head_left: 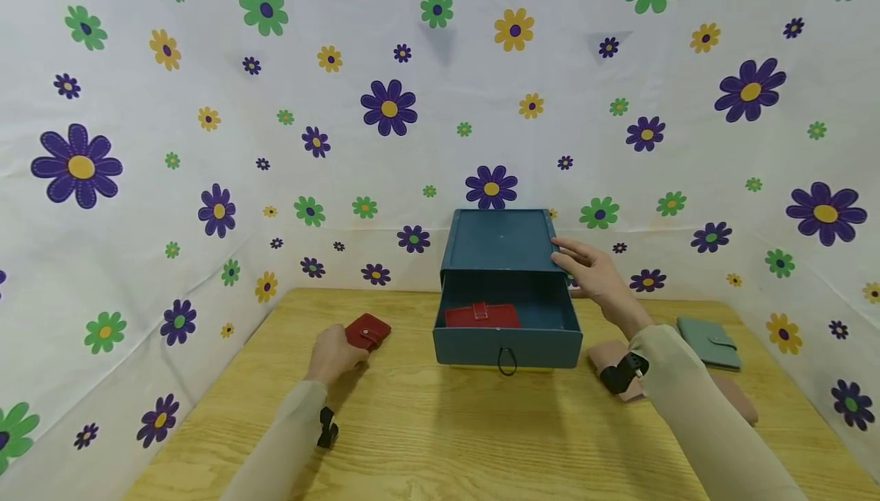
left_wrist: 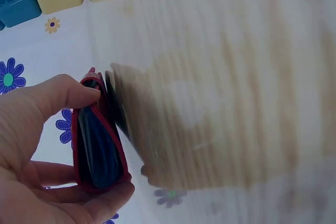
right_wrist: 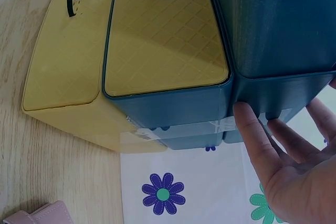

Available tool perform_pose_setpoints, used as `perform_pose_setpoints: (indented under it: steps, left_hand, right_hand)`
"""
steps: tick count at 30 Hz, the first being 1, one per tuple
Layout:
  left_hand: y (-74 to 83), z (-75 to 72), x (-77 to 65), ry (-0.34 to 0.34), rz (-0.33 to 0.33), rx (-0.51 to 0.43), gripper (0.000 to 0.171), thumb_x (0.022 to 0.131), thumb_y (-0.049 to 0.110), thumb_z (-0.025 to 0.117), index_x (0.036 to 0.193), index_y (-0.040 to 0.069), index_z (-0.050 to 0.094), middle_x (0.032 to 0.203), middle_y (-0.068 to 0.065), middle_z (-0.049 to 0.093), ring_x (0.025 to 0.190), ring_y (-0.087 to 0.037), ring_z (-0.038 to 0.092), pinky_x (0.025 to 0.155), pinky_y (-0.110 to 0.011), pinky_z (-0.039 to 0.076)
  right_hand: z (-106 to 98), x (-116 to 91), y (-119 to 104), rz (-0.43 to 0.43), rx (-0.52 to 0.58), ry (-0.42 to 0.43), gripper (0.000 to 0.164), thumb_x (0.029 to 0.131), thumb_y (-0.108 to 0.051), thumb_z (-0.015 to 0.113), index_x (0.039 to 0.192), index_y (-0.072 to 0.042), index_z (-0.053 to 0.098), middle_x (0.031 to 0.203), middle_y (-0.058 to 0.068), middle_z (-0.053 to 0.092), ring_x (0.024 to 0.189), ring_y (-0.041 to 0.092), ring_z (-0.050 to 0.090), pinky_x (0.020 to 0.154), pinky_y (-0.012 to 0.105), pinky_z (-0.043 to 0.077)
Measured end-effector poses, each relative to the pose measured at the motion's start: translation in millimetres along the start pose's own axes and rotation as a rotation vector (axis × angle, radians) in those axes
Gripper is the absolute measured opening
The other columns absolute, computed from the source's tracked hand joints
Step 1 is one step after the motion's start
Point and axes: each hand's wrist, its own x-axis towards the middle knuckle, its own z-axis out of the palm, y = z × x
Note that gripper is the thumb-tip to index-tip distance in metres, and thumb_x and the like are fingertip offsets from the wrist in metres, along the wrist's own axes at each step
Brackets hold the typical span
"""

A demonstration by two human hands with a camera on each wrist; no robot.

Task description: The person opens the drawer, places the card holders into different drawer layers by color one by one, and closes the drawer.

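- The right sleeve is long, plain and pale cream, loose along the forearm, with soft creases.
- The right cuff, at the far end of the right sleeve, is gathered and puckered in the same cloth.
- The right wrist band, just beside the right sleeve's end, is black and chunky, with a small pale fitting.
- The right hand, beyond the right sleeve, is bare.
- Left of the right sleeve are a matching left sleeve, a black left wrist band and a bare left hand.
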Motion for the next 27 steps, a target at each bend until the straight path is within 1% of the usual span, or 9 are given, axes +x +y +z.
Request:
perform_pose_setpoints:
  steps: [3, 7, 9, 12, 17, 20, 23, 27]
  left_hand:
    - [-2.9, -1.9, -1.5, 0.007, 0.010, -0.040, 0.034, 0.071, 0.011, 0.075, 0.095, -0.007, 0.059, 0.081, -0.016, 0.063, 0.069, -0.023, 0.056, 0.054, -0.027, 0.048]
    - [-5.4, -5.7, -3.2, 0.028, 0.041, -0.102, 0.038, 0.072, 0.013, 0.074, 0.102, -0.007, 0.062, 0.091, -0.019, 0.068, 0.076, -0.026, 0.062, 0.062, -0.032, 0.055]
    - [-5.4, -8.6, -4.4, 0.045, 0.058, -0.132, 0.040, 0.074, 0.014, 0.075, 0.106, -0.005, 0.062, 0.095, -0.019, 0.068, 0.080, -0.026, 0.063, 0.066, -0.032, 0.055]
    - [-2.9, -14.0, -6.0, 0.074, 0.087, -0.177, 0.041, 0.076, 0.018, 0.075, 0.109, -0.003, 0.062, 0.098, -0.018, 0.069, 0.082, -0.025, 0.063, 0.068, -0.032, 0.055]
    - [7.4, -25.0, -9.5, 0.138, 0.168, -0.154, 0.045, 0.077, 0.020, 0.077, 0.111, -0.004, 0.063, 0.097, -0.020, 0.069, 0.079, -0.025, 0.062, 0.066, -0.031, 0.053]
    - [15.2, -31.2, -14.3, 0.153, 0.180, -0.147, 0.048, 0.076, 0.022, 0.078, 0.113, -0.004, 0.063, 0.099, -0.020, 0.069, 0.079, -0.025, 0.061, 0.065, -0.030, 0.051]
    - [22.6, -35.7, -19.1, 0.158, 0.185, -0.164, 0.050, 0.077, 0.023, 0.078, 0.116, -0.003, 0.063, 0.100, -0.019, 0.069, 0.080, -0.024, 0.061, 0.065, -0.028, 0.049]
    - [32.8, -40.1, -24.0, 0.158, 0.216, -0.193, 0.053, 0.077, 0.026, 0.078, 0.121, 0.000, 0.063, 0.102, -0.018, 0.070, 0.081, -0.024, 0.061, 0.064, -0.026, 0.048]
  right_hand:
    - [1, 0, 0, -0.004, -0.005, -0.001, 0.063, 0.100, -0.046, 0.052, 0.154, -0.021, 0.033, 0.160, 0.020, 0.027, 0.141, 0.049, 0.033, 0.100, 0.065, 0.044]
    - [1, 0, 0, -0.004, -0.006, 0.002, 0.063, 0.100, -0.046, 0.052, 0.154, -0.021, 0.033, 0.160, 0.020, 0.027, 0.140, 0.049, 0.033, 0.100, 0.065, 0.044]
    - [1, -1, 0, -0.003, -0.006, 0.001, 0.063, 0.100, -0.046, 0.052, 0.154, -0.021, 0.033, 0.160, 0.020, 0.027, 0.140, 0.049, 0.034, 0.100, 0.065, 0.044]
    - [1, 0, 0, -0.006, -0.005, -0.002, 0.063, 0.100, -0.046, 0.052, 0.154, -0.020, 0.033, 0.160, 0.020, 0.027, 0.141, 0.049, 0.033, 0.100, 0.065, 0.043]
    - [2, -2, -3, -0.010, -0.001, -0.006, 0.062, 0.100, -0.044, 0.051, 0.155, -0.020, 0.032, 0.160, 0.021, 0.026, 0.141, 0.050, 0.031, 0.101, 0.067, 0.041]
    - [2, -2, -4, -0.012, -0.003, -0.008, 0.062, 0.101, -0.044, 0.051, 0.155, -0.020, 0.032, 0.160, 0.020, 0.026, 0.141, 0.050, 0.032, 0.101, 0.067, 0.041]
    - [2, -2, -3, -0.010, -0.009, -0.006, 0.062, 0.100, -0.045, 0.051, 0.155, -0.021, 0.032, 0.160, 0.020, 0.026, 0.141, 0.049, 0.032, 0.101, 0.066, 0.042]
    - [2, -3, -2, -0.006, -0.014, 0.004, 0.062, 0.100, -0.046, 0.051, 0.154, -0.021, 0.033, 0.160, 0.020, 0.027, 0.141, 0.049, 0.033, 0.100, 0.066, 0.043]
